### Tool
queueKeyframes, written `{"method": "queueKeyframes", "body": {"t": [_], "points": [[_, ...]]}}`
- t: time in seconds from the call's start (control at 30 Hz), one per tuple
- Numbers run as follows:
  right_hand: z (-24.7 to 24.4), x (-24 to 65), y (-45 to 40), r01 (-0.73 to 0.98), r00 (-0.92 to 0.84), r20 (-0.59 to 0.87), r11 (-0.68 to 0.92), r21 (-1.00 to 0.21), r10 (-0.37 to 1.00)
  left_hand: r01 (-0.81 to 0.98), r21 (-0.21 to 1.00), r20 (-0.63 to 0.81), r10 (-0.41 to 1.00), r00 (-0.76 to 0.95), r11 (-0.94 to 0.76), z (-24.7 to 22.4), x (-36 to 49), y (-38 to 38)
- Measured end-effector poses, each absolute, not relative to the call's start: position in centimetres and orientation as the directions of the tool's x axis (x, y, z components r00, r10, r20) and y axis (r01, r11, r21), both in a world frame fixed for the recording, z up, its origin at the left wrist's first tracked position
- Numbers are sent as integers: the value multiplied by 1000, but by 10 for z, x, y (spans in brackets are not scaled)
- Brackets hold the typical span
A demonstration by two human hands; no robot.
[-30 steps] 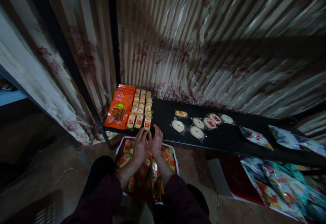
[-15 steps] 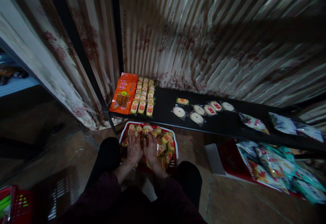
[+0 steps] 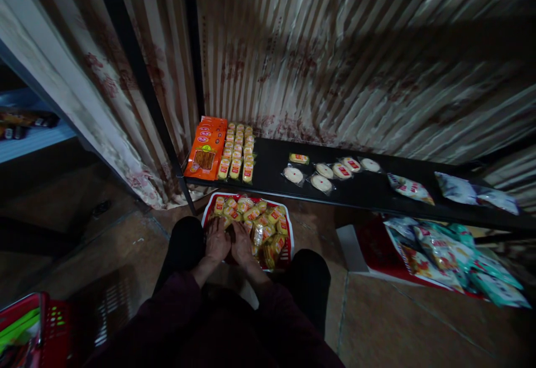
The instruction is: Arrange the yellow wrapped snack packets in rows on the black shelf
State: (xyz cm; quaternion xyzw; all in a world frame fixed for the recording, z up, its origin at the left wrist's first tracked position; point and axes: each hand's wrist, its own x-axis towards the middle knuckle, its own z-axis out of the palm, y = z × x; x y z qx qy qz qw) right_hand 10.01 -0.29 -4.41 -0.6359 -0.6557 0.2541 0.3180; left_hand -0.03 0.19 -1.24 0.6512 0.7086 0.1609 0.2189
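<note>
Low between my knees, a red basket with a white rim (image 3: 292, 239) holds many small yellow cakes in clear wrappers (image 3: 262, 231). My left hand (image 3: 218, 241) lies over the near left of the pile, fingers stretched forward among the wrapped cakes. Close beside it, my right hand (image 3: 242, 243) reaches down into the same pile with its fingers extended. Both hands look open, though the fingertips are partly hidden among the packets. Beyond the basket, similar wrapped cakes (image 3: 236, 153) stand in neat rows on a black shelf (image 3: 268, 161), beside orange snack bags (image 3: 206, 150).
Round white wrapped biscuits (image 3: 321, 183) and one yellow cake (image 3: 298, 158) lie along the shelf, with snack bags (image 3: 410, 188) farther right. Under it, a red and white box (image 3: 364, 253) holds more bags. Another red basket (image 3: 54, 329) stands lower left. A curtain (image 3: 293, 66) hangs behind.
Both hands have drawn slightly back toward me within the basket, uncovering more cakes at its far side. The view has shifted a little. The shelf rows look the same.
</note>
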Motion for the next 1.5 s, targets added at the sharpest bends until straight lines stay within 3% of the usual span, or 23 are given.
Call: {"method": "queueKeyframes", "body": {"t": [0.13,0.33,0.73,1.1,1.27,1.5], "points": [[-47,108,2,569,141,9,-74,-819,990,746,658,-87,995,-52,96,-12,9,2],[-52,122,8,370,292,-147,-253,-894,945,541,818,-224,974,-8,193,-6,26,-3],[-39,128,0,320,401,8,-132,-938,916,400,859,-327,944,-48,318,0,32,-6],[-34,130,-5,91,382,-102,-147,-985,919,241,906,-316,936,-157,347,-7,41,-1],[-32,129,-5,80,372,-91,-130,-988,924,202,923,-293,939,-178,326,2,44,-1],[-22,128,-5,136,386,-43,-103,-985,921,-15,945,-324,932,-161,326,8,49,4]]}}
